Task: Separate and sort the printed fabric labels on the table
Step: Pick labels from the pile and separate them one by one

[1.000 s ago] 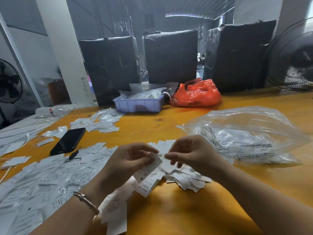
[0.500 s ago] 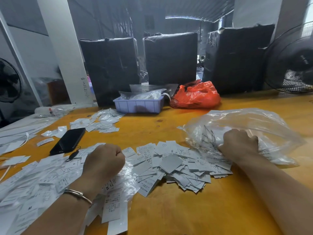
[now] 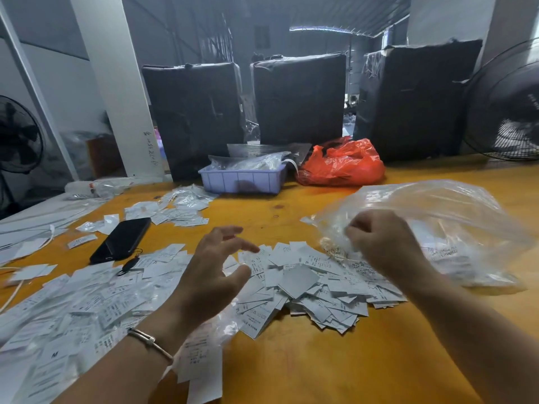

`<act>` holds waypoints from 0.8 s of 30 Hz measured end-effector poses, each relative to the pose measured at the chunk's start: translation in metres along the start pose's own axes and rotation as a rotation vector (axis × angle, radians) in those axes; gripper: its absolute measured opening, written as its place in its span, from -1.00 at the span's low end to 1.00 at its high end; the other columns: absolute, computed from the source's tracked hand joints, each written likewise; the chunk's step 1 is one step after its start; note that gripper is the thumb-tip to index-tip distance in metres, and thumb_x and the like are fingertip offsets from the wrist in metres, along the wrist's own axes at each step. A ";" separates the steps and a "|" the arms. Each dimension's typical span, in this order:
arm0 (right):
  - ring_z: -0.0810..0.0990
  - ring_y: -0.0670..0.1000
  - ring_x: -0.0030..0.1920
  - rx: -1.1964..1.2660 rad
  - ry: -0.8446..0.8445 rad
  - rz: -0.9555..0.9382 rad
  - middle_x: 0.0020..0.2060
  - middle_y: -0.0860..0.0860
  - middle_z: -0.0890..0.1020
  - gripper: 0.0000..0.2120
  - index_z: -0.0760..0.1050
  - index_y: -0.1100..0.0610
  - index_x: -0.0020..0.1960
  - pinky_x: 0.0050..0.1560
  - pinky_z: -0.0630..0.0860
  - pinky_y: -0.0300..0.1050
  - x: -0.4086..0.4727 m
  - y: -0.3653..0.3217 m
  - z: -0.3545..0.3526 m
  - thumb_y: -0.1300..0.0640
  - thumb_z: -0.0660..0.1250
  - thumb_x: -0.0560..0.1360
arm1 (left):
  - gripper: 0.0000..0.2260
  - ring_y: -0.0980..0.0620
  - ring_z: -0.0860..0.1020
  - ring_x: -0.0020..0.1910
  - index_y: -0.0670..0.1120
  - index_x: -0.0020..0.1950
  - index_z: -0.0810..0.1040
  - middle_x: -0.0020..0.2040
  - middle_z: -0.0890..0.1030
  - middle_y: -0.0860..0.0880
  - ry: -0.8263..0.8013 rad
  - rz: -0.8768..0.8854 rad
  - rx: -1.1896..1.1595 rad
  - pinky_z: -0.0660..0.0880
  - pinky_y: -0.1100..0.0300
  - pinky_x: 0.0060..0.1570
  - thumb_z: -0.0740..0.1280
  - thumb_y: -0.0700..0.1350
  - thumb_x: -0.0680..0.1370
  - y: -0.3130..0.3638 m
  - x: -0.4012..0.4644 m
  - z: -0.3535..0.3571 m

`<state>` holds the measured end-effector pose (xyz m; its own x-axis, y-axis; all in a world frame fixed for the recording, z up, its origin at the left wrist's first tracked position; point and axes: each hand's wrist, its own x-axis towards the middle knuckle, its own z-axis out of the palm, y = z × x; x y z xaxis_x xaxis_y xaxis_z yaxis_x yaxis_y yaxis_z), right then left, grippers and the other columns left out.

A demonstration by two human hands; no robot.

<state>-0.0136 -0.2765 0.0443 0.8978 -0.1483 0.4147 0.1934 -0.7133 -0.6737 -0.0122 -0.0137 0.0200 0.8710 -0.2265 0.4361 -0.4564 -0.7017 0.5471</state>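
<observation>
Left hand (image 3: 213,266) spread, holding nothing, over label pile (image 3: 306,287); right hand (image 3: 379,243) apparently grips plastic bag (image 3: 437,223), blurred.

We see bare yellow table (image 3: 256,212) between the label heap (image 3: 315,290) and the lilac tray (image 3: 243,180), wide enough for a hand to cross. The clear plastic bag (image 3: 455,228) blocks the right side, the black phone (image 3: 122,239) and scattered labels (image 3: 73,304) crowd the left. Behind the tray, an orange bag (image 3: 344,166) and black-wrapped bales (image 3: 299,100) close off the far edge. The near edge under our arms looks open, though blurred.
</observation>
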 end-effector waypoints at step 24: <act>0.58 -0.01 -0.44 0.619 -0.464 -0.081 -0.36 0.13 0.67 -0.90 0.60 0.21 -0.21 -0.42 0.41 -0.25 -0.025 -0.016 0.033 0.22 0.42 0.47 | -0.71 0.06 0.58 -0.27 -0.15 0.05 0.65 -0.29 0.62 -0.05 -0.211 -0.100 -0.592 0.55 0.26 -0.21 0.50 -0.16 0.34 0.020 -0.005 0.001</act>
<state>-0.0264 -0.2390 0.0245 0.9186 0.2876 0.2708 0.3289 -0.1770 -0.9276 -0.0251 -0.0275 0.0280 0.9043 -0.3498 0.2447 -0.3412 -0.2477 0.9068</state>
